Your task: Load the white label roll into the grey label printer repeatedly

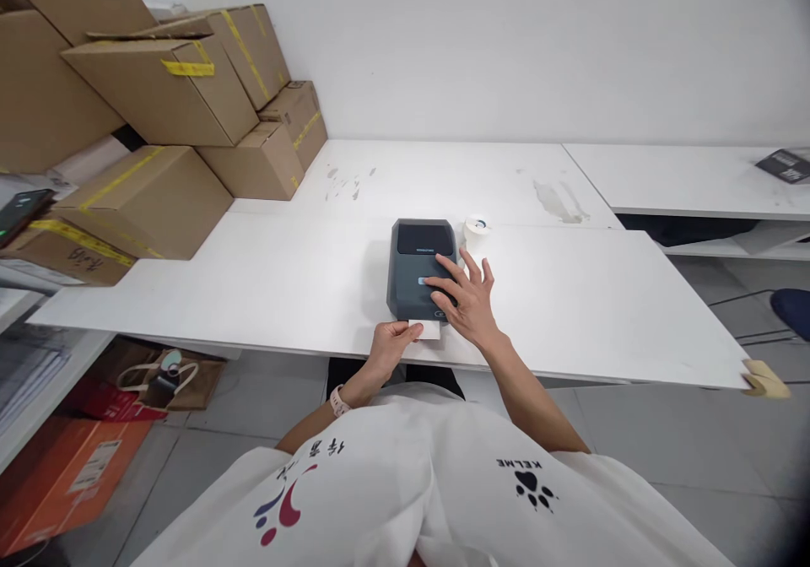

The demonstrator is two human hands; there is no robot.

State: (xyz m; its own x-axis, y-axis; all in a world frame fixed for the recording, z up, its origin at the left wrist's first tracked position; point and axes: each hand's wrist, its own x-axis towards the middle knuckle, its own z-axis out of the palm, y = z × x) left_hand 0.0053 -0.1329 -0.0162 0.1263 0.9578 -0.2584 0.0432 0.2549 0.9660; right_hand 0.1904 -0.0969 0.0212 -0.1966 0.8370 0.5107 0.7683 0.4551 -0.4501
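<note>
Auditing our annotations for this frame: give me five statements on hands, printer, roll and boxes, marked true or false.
1. The left hand pinches the white slip at the near edge of the printer. True.
2. The right hand is under the table. False: it is over the printer's top.
3. A white roll stands beside the printer. True.
4. The cardboard boxes are on the person's right. False: they are on the left.
5. The left wrist wears a pale band. True.

Likely office or stockroom: stacked cardboard boxes [158,99], small printer [413,269], white tables [601,297]
</note>
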